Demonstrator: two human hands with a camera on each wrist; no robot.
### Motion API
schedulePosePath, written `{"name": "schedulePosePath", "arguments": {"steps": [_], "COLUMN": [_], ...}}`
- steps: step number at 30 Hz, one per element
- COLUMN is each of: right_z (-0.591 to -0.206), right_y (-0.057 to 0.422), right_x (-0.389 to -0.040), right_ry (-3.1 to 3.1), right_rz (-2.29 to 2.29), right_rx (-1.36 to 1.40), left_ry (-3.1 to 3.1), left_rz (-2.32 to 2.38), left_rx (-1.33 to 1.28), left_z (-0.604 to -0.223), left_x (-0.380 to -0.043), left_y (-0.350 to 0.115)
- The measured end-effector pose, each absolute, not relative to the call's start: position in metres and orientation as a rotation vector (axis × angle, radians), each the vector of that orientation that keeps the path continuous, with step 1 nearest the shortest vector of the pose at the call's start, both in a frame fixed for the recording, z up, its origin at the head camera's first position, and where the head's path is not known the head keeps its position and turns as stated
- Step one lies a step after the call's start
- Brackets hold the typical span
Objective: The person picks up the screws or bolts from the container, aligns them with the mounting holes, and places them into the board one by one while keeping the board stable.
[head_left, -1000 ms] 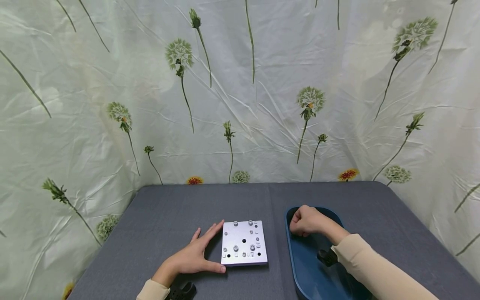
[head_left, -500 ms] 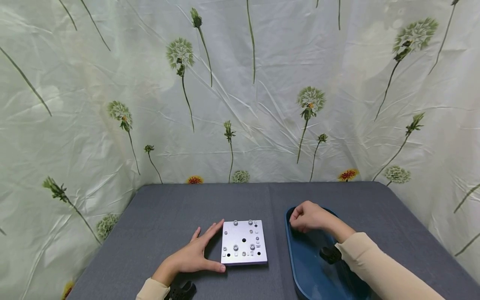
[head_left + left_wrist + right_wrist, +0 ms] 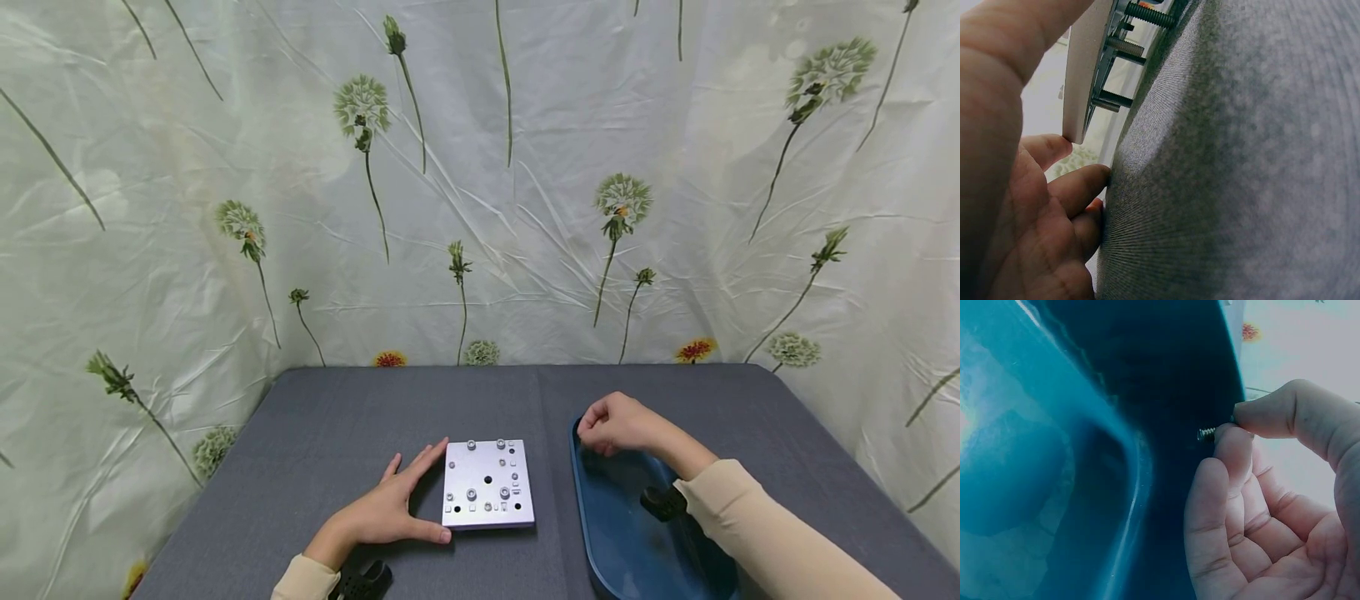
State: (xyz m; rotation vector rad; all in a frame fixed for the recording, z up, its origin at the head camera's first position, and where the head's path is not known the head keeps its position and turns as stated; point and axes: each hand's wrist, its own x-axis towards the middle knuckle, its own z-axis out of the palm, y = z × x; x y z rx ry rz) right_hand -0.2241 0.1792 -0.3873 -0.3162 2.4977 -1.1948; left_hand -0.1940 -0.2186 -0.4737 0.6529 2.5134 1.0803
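Note:
A silvery square metal plate (image 3: 487, 485) lies on the grey cloth, with several socket-head screws and dark holes on its top. My left hand (image 3: 382, 510) holds it by its left side, thumb at the near corner and index finger at the far corner. From below, in the left wrist view, threaded screw ends (image 3: 1124, 45) stick out of the plate's underside. My right hand (image 3: 622, 425) is over the far end of the blue bin (image 3: 587, 521). A small screw (image 3: 1206, 434) is pinched between its thumb and index finger, threaded end showing and head hidden.
The grey cloth-covered table (image 3: 420, 404) ends at a patterned flower curtain (image 3: 525, 208). The bin's raised wall (image 3: 1132, 519) stands close beside the right hand. A black wrist camera (image 3: 662, 503) hangs over the bin.
My right hand has risen from inside the bin toward its far rim, shifting slightly right. The left hand and plate have stayed in place.

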Motion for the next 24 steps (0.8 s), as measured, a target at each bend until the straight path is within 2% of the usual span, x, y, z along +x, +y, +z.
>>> {"name": "schedulePosePath", "arguments": {"steps": [24], "right_z": [-0.373], "right_y": [0.171], "right_x": [-0.226], "right_ry": [2.483], "right_rz": [-1.252], "right_rx": [-0.384], "left_ry": [2.515], "left_rz": [1.09], "left_rx": [0.664], "left_z": [-0.475], "left_x": [-0.194], "left_y": [-0.219]}}
